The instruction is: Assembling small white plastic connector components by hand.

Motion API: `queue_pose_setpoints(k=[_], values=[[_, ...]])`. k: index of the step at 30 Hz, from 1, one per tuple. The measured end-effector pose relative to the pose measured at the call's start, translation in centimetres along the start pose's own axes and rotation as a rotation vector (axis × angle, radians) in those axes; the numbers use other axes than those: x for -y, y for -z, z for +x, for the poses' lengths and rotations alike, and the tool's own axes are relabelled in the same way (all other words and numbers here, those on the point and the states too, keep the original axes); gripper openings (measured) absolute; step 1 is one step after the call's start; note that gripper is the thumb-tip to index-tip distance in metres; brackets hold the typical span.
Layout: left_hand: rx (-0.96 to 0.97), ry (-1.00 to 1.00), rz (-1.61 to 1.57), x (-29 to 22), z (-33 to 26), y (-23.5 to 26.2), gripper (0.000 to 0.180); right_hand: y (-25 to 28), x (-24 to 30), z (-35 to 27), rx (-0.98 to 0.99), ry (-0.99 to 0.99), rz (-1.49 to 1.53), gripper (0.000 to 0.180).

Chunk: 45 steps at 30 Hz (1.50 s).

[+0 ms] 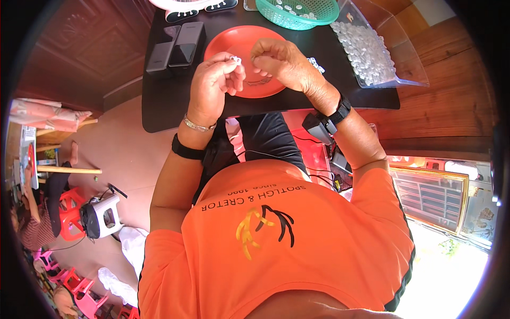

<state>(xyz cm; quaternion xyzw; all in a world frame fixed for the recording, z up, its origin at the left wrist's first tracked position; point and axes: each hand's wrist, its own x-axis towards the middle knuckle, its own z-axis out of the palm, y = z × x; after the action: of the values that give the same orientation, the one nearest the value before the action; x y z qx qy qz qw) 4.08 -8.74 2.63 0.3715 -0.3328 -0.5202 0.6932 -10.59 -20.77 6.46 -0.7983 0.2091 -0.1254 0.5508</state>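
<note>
Over a round orange-red basin, my left hand pinches a small white plastic piece between thumb and fingertips. My right hand is at the same height, a short gap to the right, with thumb and forefinger pressed together. Whatever that pinch may hold is too small or hidden. Some thin, small bits lie in the basin beneath my hands. A few joined white pieces rest on the black table, just beyond my right wrist.
A green mesh basket with white round pieces stands at the back. On the right, a clear scoop-like tray holds a heap of whitish pieces. Two dark box-shaped devices lie at the left. Another person sits far left, near plastic stools.
</note>
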Motion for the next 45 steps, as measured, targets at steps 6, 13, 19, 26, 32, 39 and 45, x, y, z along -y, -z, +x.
queue_pose_setpoints(k=[6,13,19,26,32,39,45], values=[[-0.064,-0.027,0.216,-0.5,0.0,0.2,0.017,0.4,-1.0,0.4,-0.044,-0.061,-0.113,0.016],[-0.206,-0.073,0.261,-0.8,-0.6,0.6,0.017,0.0,-2.2,1.1,-0.192,0.170,-0.580,0.020],[-0.289,-0.151,0.293,-2.0,-3.5,2.0,0.019,1.2,-1.9,0.8,-0.061,0.132,-0.565,0.017],[-0.330,-0.131,0.229,-1.6,-5.0,2.5,0.020,-0.7,-2.6,1.9,0.090,0.320,-0.935,0.016],[-0.280,-0.069,0.171,-0.8,-5.6,2.2,0.020,-2.6,-1.5,2.1,0.110,0.241,-1.121,0.010],[-0.271,-0.038,0.153,-0.1,-6.0,2.1,0.020,-1.9,-1.4,2.9,0.253,0.172,-1.004,0.011],[-0.250,-0.033,0.171,-0.1,-6.5,1.8,0.020,-1.8,-2.8,3.8,0.135,0.603,-1.038,0.017]])
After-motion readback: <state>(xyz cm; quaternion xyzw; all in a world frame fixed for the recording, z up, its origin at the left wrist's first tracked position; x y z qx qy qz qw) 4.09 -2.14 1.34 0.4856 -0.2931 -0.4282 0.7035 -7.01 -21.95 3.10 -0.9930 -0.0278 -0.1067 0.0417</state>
